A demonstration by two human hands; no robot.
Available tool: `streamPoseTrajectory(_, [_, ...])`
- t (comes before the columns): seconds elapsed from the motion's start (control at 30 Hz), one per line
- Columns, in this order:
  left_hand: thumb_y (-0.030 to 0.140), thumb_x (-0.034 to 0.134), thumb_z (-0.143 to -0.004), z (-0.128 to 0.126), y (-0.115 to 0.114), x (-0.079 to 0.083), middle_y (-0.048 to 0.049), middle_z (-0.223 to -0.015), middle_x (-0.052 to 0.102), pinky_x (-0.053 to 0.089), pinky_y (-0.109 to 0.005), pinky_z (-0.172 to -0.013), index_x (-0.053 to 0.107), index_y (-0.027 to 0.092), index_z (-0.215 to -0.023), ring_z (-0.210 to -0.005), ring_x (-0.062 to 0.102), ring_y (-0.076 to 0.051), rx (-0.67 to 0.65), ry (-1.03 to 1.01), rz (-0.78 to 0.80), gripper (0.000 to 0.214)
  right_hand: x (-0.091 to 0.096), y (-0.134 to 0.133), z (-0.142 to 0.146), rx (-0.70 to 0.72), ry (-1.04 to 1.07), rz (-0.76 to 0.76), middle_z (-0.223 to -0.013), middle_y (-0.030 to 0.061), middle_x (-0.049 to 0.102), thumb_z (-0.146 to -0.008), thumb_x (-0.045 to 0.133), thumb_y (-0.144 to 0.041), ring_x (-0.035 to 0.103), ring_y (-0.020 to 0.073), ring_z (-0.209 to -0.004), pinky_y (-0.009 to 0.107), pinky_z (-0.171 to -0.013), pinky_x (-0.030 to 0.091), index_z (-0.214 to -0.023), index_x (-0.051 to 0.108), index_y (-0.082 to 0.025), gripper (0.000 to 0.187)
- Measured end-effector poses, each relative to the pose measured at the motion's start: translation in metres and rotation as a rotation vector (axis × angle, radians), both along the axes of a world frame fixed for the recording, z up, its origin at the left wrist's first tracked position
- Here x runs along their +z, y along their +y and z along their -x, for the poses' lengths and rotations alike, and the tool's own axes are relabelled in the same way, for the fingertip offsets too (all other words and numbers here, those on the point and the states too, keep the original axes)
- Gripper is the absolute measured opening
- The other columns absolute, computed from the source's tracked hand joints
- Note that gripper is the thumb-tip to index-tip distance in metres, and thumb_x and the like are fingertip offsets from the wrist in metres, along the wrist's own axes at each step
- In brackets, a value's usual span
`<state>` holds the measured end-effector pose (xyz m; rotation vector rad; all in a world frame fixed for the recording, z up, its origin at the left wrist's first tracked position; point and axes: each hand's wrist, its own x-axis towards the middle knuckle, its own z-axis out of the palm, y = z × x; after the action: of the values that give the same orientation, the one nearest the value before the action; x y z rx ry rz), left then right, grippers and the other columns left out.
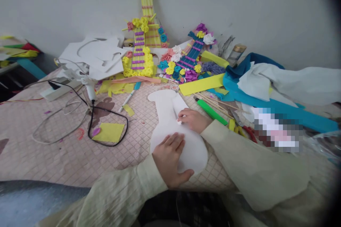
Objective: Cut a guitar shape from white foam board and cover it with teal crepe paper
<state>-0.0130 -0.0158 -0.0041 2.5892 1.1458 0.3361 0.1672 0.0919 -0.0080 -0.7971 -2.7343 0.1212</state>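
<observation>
A white guitar-shaped cutout [165, 113] lies on the patterned tablecloth in front of me, its narrow neck pointing away. My left hand [170, 156] rests flat on its rounded body with fingers spread. Beside the neck, my right hand [195, 120] is closed, the fingertips pinching a small white piece [179, 122] too small to identify. Another white sheet [181, 102] shows along the neck's right side, partly hidden by the right hand. A green-handled craft knife [211, 111] lies just beyond my right wrist.
Decorated yellow guitar [138, 51] and blue guitar [193, 51] models stand against the wall. At left are a glue gun [90, 90], looping cables and a power strip [61, 89]. Yellow paper [109, 132], wooden sticks [215, 103], red-handled scissors [249, 134] and blue crepe paper [290, 111] lie around.
</observation>
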Motion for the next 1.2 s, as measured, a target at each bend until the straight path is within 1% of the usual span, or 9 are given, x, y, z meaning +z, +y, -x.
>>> streamPoseTrajectory(0.17, [0.059, 0.048, -0.065, 0.0, -0.001, -0.001, -0.0127, -0.134, 0.039, 0.027, -0.043, -0.103, 0.047, 0.008, -0.12, -0.124, 0.032, -0.029, 0.002, -0.003, -0.008, 0.075, 0.002, -0.01, -0.013, -0.032, 0.022, 0.018, -0.08, 0.0083, 0.062, -0.071, 0.045, 0.002, 0.053, 0.0159, -0.076, 0.029, -0.071, 0.046, -0.076, 0.066, -0.012, 0.026])
streamPoseTrajectory(0.33, [0.06, 0.048, -0.065, 0.0, -0.001, -0.002, -0.0133, -0.135, 0.037, 0.026, -0.044, -0.103, 0.046, 0.007, -0.121, -0.125, 0.03, -0.03, 0.003, 0.021, -0.006, 0.077, 0.0, 0.003, 0.006, -0.045, 0.033, 0.044, -0.083, 0.0077, 0.064, -0.066, 0.047, 0.004, 0.055, 0.0164, -0.079, 0.029, -0.073, 0.046, -0.078, 0.067, -0.013, 0.028])
streamPoseTrajectory(0.43, [0.059, 0.047, -0.066, 0.0, -0.002, -0.002, -0.013, -0.135, 0.037, 0.026, -0.043, -0.104, 0.046, 0.007, -0.121, -0.125, 0.031, -0.029, 0.003, 0.013, -0.014, 0.076, 0.0, 0.006, 0.004, -0.055, 0.037, 0.049, -0.083, 0.0075, 0.065, -0.067, 0.046, 0.003, 0.057, 0.0156, -0.079, 0.028, -0.072, 0.046, -0.08, 0.068, -0.013, 0.03])
streamPoseTrajectory(0.67, [0.059, 0.048, -0.066, 0.001, -0.001, -0.004, -0.0133, -0.134, 0.038, 0.027, -0.043, -0.103, 0.046, 0.008, -0.12, -0.125, 0.031, -0.029, -0.008, -0.024, -0.022, 0.074, 0.009, -0.041, -0.043, -0.082, 0.035, 0.111, -0.08, 0.0055, 0.066, -0.071, 0.044, 0.0, 0.059, 0.0148, -0.075, 0.027, -0.067, 0.048, -0.079, 0.069, -0.017, 0.031])
streamPoseTrajectory(0.73, [0.059, 0.049, -0.066, 0.002, -0.001, -0.005, -0.0134, -0.134, 0.039, 0.028, -0.043, -0.103, 0.047, 0.008, -0.12, -0.124, 0.032, -0.029, -0.009, -0.034, -0.033, 0.074, 0.007, -0.048, -0.043, -0.129, 0.079, 0.115, -0.081, 0.0054, 0.065, -0.07, 0.042, 0.001, 0.059, 0.0148, -0.077, 0.028, -0.069, 0.048, -0.081, 0.068, -0.018, 0.034])
streamPoseTrajectory(0.83, [0.059, 0.05, -0.064, 0.001, -0.001, -0.006, -0.0133, -0.133, 0.039, 0.028, -0.044, -0.103, 0.047, 0.008, -0.12, -0.124, 0.032, -0.029, -0.01, -0.029, -0.047, 0.075, 0.001, -0.04, -0.032, -0.199, 0.14, 0.035, -0.08, 0.0057, 0.064, -0.07, 0.042, 0.001, 0.058, 0.0154, -0.078, 0.03, -0.071, 0.048, -0.082, 0.068, -0.018, 0.035])
streamPoseTrajectory(0.97, [0.058, 0.049, -0.066, 0.0, -0.002, -0.005, -0.0138, -0.134, 0.038, 0.027, -0.044, -0.103, 0.046, 0.007, -0.12, -0.124, 0.031, -0.029, -0.001, -0.009, -0.047, 0.075, -0.004, -0.031, -0.027, -0.184, 0.145, -0.009, -0.077, 0.0066, 0.063, -0.07, 0.041, 0.002, 0.057, 0.0159, -0.075, 0.031, -0.07, 0.048, -0.078, 0.068, -0.016, 0.033])
streamPoseTrajectory(1.1, [0.057, 0.049, -0.066, 0.0, -0.002, -0.005, -0.0134, -0.134, 0.038, 0.027, -0.044, -0.103, 0.046, 0.007, -0.121, -0.125, 0.031, -0.029, 0.004, -0.017, -0.045, 0.075, -0.003, -0.055, -0.044, -0.132, 0.087, -0.01, -0.08, 0.008, 0.062, -0.071, 0.039, 0.003, 0.056, 0.0167, -0.078, 0.032, -0.071, 0.049, -0.081, 0.065, -0.015, 0.034])
streamPoseTrajectory(1.2, [0.057, 0.05, -0.065, 0.001, -0.002, -0.005, -0.0123, -0.134, 0.038, 0.028, -0.043, -0.103, 0.045, 0.009, -0.122, -0.125, 0.031, -0.028, -0.008, -0.029, -0.053, 0.074, -0.003, -0.067, -0.046, -0.157, 0.079, -0.022, -0.084, 0.0088, 0.06, -0.074, 0.038, 0.002, 0.054, 0.0173, -0.082, 0.034, -0.075, 0.047, -0.083, 0.063, -0.015, 0.031])
